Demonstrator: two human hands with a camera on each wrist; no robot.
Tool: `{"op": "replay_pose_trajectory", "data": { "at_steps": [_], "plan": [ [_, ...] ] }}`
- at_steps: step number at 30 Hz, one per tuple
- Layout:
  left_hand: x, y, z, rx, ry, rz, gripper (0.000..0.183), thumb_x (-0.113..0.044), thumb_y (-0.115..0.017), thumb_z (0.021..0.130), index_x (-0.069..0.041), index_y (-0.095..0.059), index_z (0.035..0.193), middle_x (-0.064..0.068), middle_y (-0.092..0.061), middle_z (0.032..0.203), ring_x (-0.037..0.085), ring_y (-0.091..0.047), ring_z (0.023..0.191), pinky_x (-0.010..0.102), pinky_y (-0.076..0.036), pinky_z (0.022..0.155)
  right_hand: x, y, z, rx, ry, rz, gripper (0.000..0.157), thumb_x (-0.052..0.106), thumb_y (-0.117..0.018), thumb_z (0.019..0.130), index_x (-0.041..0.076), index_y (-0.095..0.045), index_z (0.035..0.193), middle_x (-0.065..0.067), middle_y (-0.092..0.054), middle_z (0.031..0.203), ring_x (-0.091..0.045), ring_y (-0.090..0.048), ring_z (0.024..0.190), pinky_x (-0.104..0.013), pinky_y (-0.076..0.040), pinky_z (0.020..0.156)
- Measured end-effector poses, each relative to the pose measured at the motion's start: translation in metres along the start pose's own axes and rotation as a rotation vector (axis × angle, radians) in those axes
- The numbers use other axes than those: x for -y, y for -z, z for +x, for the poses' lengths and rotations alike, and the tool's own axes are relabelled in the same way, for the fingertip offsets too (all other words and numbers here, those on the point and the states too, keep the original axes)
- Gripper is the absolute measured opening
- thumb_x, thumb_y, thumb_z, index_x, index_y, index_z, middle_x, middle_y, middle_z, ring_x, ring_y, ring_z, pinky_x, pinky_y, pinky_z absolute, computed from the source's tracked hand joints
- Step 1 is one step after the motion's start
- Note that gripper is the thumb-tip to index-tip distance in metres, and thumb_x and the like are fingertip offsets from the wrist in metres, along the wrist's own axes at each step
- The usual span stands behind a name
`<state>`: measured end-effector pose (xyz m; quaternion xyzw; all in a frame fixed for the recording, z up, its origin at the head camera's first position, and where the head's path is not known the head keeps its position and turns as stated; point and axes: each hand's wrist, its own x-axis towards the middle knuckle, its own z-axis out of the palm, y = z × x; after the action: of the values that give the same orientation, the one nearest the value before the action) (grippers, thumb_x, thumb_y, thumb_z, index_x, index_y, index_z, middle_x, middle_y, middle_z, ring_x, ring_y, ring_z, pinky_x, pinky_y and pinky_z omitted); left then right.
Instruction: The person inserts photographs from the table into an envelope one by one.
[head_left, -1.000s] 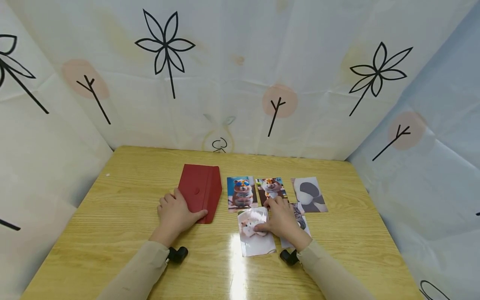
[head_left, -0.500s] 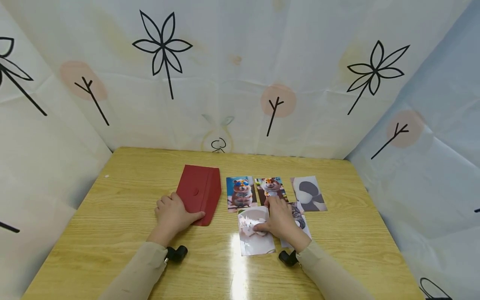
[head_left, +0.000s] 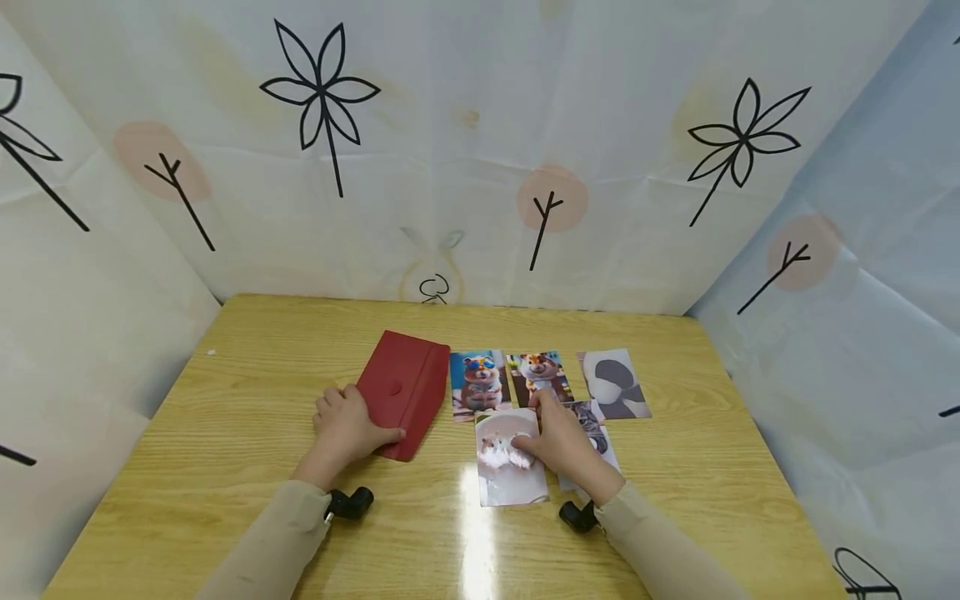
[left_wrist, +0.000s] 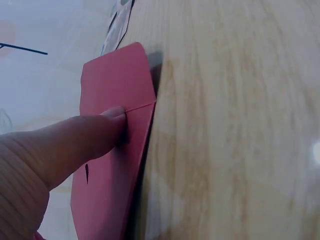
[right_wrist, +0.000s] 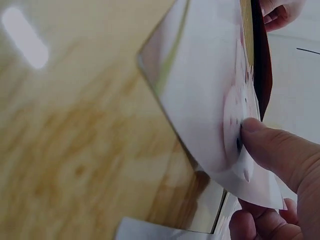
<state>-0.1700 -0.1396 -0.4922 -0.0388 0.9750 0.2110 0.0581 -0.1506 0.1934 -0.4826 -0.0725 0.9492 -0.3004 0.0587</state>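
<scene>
Two hands, two grips: the right hand (head_left: 561, 442) pinches one white-hamster photo (head_left: 512, 482), the left hand (head_left: 345, 428) grips one red envelope (head_left: 396, 379).
The right thumb lies on the photo's face with fingers beneath; the left thumb presses the envelope by its fold line. Five photos lie on the right half of the table (head_left: 255, 392): the hamsters, a sunglasses photo (head_left: 482, 383), an orange-topped animal photo (head_left: 537, 369), a cat photo (head_left: 592, 423) and a grey-and-white photo (head_left: 615, 385). Since a second ago the envelope has turned clockwise, its far end nearer the sunglasses photo.
</scene>
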Motion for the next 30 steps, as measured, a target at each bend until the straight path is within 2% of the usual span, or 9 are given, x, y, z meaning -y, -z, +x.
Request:
{"op": "replay_pose_trajectory", "data": {
  "at_steps": [4,10,17,24,30],
  "plan": [
    [0.001,-0.002,0.001,0.002,0.0,-0.003,0.106,-0.059,-0.082,0.063,0.017,-0.037,0.122,0.033,-0.035,0.111,0.046,-0.033,0.102,0.056,-0.034,0.08,0.0,0.002,0.0,0.019,-0.01,0.05,0.051,0.028,-0.08,0.081,0.012,-0.04,0.109,-0.005,-0.047,0.072,-0.017,-0.039,0.053,-0.031,-0.031,0.053],
    [-0.001,-0.002,0.0,-0.01,-0.003,0.003,0.098,-0.056,-0.08,0.067,0.016,-0.038,0.118,0.033,-0.037,0.109,0.047,-0.036,0.099,0.056,-0.036,0.076,-0.002,0.001,0.002,0.019,-0.023,0.095,0.05,0.024,-0.075,0.086,0.008,-0.042,0.119,-0.006,-0.048,0.075,-0.016,-0.04,0.055,-0.032,-0.032,0.054],
    [-0.007,-0.001,-0.004,-0.056,-0.007,0.031,0.104,-0.054,-0.076,0.071,0.019,-0.031,0.129,0.036,-0.042,0.11,0.05,-0.04,0.101,0.06,-0.039,0.079,-0.003,0.001,0.002,0.009,-0.023,0.146,0.048,0.021,-0.073,0.088,0.007,-0.043,0.122,-0.008,-0.048,0.081,-0.016,-0.041,0.058,-0.032,-0.033,0.055],
    [-0.013,-0.003,-0.006,-0.09,-0.027,0.091,0.115,-0.072,-0.069,0.067,0.018,-0.032,0.128,0.033,-0.046,0.106,0.048,-0.044,0.097,0.057,-0.043,0.074,-0.002,0.002,0.001,0.003,-0.026,0.146,0.047,0.021,-0.073,0.088,0.007,-0.044,0.122,-0.006,-0.048,0.082,-0.016,-0.042,0.059,-0.032,-0.034,0.056],
    [-0.017,-0.003,-0.003,-0.072,-0.014,0.138,0.109,-0.065,-0.073,0.067,0.02,-0.033,0.124,0.032,-0.046,0.097,0.046,-0.045,0.092,0.055,-0.045,0.071,0.001,0.002,0.0,0.009,-0.01,0.162,0.045,0.02,-0.072,0.088,0.007,-0.044,0.12,-0.006,-0.049,0.08,-0.016,-0.041,0.057,-0.031,-0.033,0.054]
  ]
}}
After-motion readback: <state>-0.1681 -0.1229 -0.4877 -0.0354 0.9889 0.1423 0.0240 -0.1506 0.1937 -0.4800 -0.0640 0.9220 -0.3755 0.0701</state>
